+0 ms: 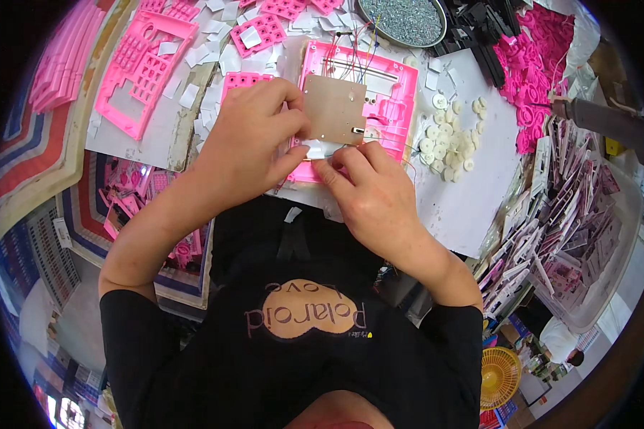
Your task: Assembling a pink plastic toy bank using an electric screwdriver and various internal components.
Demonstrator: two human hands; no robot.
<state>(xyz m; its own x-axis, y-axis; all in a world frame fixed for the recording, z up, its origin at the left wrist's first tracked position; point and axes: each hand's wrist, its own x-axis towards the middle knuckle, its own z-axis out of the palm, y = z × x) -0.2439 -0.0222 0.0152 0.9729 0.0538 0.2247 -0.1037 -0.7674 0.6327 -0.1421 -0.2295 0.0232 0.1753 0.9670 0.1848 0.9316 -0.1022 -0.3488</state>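
Note:
A pink plastic housing (410, 86) lies in front of me on the table, with a tan circuit board (336, 109) on top of it. Thin red and dark wires (345, 66) run out past the board's far edge. My left hand (254, 139) is at the board's left edge, fingers curled and thumb close to a small white piece (318, 149). Beside the housing's near edge, my right hand (376, 196) is closed, thumb and forefinger pinched low by the board; a thin wire shows near its fingers. What lies between the fingertips of either hand is too small or hidden.
Cream round discs (447, 146) lie right of the housing. A metal bowl of screws (408, 21) stands at the back. Pink panels (139, 71) and white paper pieces (189, 95) are on the left. A plastic bin (615, 243) of flat parts and a grey tool (605, 121) are at right.

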